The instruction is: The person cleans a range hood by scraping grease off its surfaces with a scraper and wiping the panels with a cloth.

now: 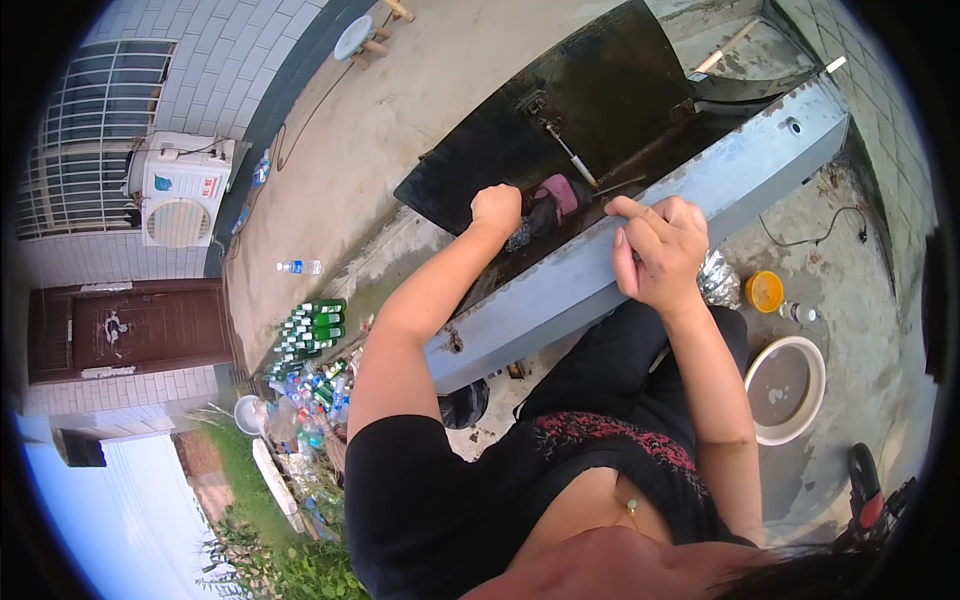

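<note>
My left hand point(495, 211) is closed in a fist above the black sheet panel point(600, 90); whatever it may hold is hidden. Just beside it, a bundle of pink and dark cloth point(560, 197) lies in the dark gap between the panel and a long grey metal beam point(600, 255). Over the beam is my right hand point(660, 250), its fingers curled in and its thumb raised, with nothing I can make out in its grip. A pale rod point(572, 158) on a bracket is fixed to the panel, left of the right hand's fingertips.
On the right stand a white basin point(785, 390) of murky water, a yellow tub point(764, 291) and a small bottle point(798, 312). Several green bottles point(315, 325) and a heap of empties point(310, 390) lie to the left. A stool point(360, 38) stands at the top.
</note>
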A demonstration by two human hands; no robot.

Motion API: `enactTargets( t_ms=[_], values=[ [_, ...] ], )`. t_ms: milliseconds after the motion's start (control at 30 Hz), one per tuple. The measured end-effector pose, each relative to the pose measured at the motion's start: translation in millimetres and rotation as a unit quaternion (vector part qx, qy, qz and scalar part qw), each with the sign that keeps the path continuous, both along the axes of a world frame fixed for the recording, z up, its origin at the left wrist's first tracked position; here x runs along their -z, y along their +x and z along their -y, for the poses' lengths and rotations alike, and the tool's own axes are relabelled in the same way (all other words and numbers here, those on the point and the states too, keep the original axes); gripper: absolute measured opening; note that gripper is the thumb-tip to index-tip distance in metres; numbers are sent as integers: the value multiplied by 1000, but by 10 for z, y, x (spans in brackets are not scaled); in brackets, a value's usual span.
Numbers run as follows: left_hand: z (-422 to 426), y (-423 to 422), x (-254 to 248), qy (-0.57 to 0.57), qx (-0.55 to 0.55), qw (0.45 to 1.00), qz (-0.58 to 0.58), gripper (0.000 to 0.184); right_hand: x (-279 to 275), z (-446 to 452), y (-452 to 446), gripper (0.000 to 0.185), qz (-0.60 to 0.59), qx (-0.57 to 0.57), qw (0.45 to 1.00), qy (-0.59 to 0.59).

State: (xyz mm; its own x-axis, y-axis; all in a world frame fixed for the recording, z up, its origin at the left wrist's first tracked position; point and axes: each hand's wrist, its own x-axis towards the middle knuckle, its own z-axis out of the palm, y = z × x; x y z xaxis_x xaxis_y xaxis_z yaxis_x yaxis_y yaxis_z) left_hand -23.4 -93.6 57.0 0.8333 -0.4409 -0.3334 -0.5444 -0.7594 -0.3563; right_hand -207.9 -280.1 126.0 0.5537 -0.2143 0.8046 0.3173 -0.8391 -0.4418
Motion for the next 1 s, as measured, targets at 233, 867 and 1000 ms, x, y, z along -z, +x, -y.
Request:
enactTargets(
  t_ms=[233,867,1000],
  values=[
    [-414,-115,-260,-58,16,997,46,15,-10,8,-7,16,3,2,1000,-13],
    [-1508,-233,-1031,-292,-157,942,54,24,-168,-128,0,4,-58,13,998,-15],
    [-1418,-198,-1037,-524,-210,817,-118,24,-331,-239,46,7,-137,-11,987,88]
  ],
)
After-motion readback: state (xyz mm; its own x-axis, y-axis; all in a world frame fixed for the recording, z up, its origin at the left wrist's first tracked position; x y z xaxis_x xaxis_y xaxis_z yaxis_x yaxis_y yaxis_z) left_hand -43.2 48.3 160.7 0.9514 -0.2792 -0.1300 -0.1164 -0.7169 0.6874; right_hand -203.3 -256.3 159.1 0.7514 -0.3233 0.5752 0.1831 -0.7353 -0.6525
